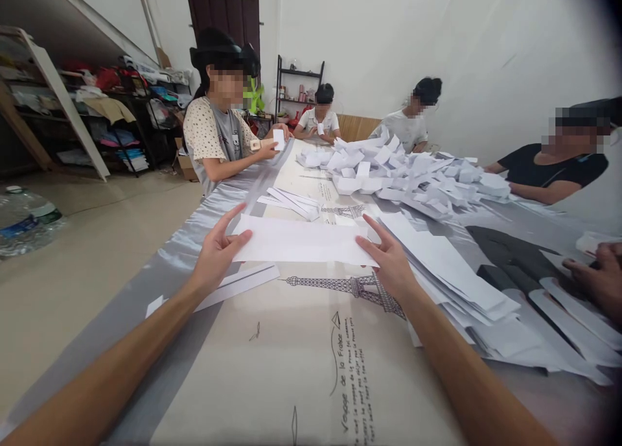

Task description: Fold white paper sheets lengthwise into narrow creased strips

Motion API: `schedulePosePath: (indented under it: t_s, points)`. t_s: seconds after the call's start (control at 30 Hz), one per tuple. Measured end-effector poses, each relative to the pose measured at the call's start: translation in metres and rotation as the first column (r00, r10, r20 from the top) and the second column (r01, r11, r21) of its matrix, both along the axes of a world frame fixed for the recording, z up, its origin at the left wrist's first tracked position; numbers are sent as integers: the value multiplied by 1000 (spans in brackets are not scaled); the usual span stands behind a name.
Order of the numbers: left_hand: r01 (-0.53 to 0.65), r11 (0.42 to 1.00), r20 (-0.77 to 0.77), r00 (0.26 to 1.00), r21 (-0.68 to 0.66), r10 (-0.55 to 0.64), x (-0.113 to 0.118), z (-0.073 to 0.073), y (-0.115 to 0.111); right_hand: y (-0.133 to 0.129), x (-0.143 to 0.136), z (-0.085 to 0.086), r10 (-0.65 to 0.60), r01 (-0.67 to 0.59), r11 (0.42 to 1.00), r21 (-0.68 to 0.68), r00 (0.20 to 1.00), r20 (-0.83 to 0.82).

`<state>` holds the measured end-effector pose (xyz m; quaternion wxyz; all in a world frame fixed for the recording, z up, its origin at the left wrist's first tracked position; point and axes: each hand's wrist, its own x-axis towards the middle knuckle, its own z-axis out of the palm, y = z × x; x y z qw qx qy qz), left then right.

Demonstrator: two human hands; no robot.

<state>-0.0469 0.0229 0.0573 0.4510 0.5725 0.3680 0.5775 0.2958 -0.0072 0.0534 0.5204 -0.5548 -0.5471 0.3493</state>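
A white paper sheet (301, 240), wide and flat, is stretched between my two hands above the printed tablecloth (272, 368). My left hand (217, 248) pinches its left end, thumb on top. At its right end my right hand (389, 255) grips the paper between thumb and fingers. Beneath and beside my left wrist lies a white strip with a dark line (247, 284). Just beyond the sheet, several narrow paper strips (291, 201) lie on the cloth. A stack of white sheets (451, 277) spreads out to the right of my right hand.
A large heap of folded white papers (403, 174) covers the far right of the table. Several people sit around it; one at the left (218, 135) holds a small white piece. Another person's hand (602, 277) is at the right edge, near dark and white strips (554, 310).
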Motion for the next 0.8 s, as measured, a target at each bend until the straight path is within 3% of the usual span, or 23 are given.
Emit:
schedulePosePath:
  t_s: [0.17,0.37,0.5,0.7,0.8]
  points:
    - [88,996,-19,996,28,-88,-2,5,0,2,1,0,14,-15,1000,-12,999,-49]
    - [2,1000,-93,996,29,0,2,4,-4,3,-6,-6,-44,41,999,-32,991,-123]
    - [-79,997,-27,997,12,79,4,-2,-3,7,-13,-10,-64,47,995,-83,976,-210]
    - [-13,999,57,998,-51,16,1,-5,4,5,-13,-9,-61,45,997,-70,968,-243]
    - [-38,999,70,997,-29,40,1,-4,3,3,-12,-7,-35,27,999,-42,978,-203]
